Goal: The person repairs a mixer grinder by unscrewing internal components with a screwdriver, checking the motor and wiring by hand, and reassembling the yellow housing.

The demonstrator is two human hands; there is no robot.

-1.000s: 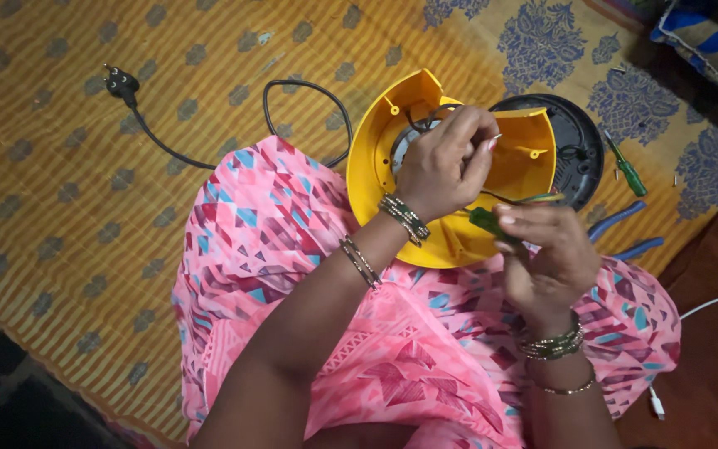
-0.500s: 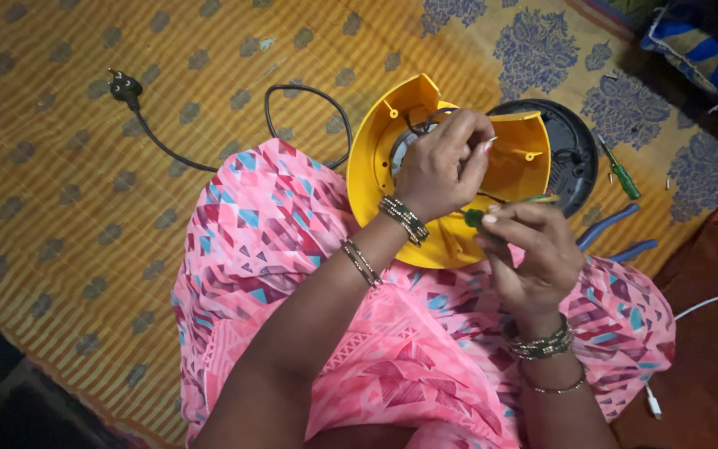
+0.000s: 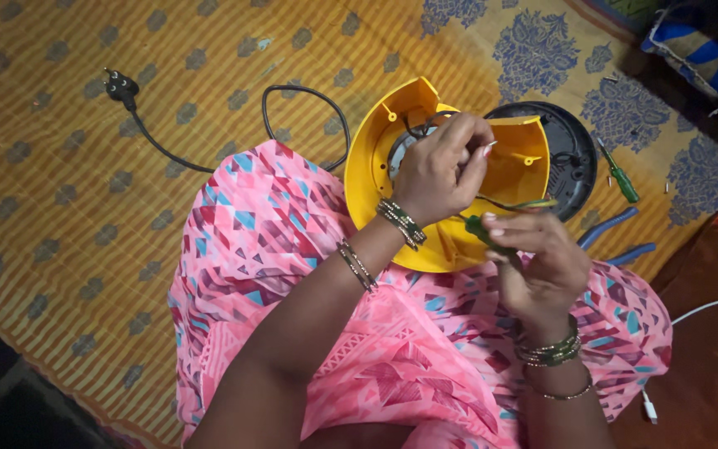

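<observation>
- Yellow plastic appliance housing rests open side up against the lap in pink patterned cloth.
- Left hand: fingers pinched shut on thin wires inside the housing.
- Right hand: fingers closed round a green-handled tool.
- Judgement: brace the shell on the lap and keep the wires taut.
- Surface: yellow patterned floor mat; black round base, green screwdriver, black power cord with plug.
</observation>
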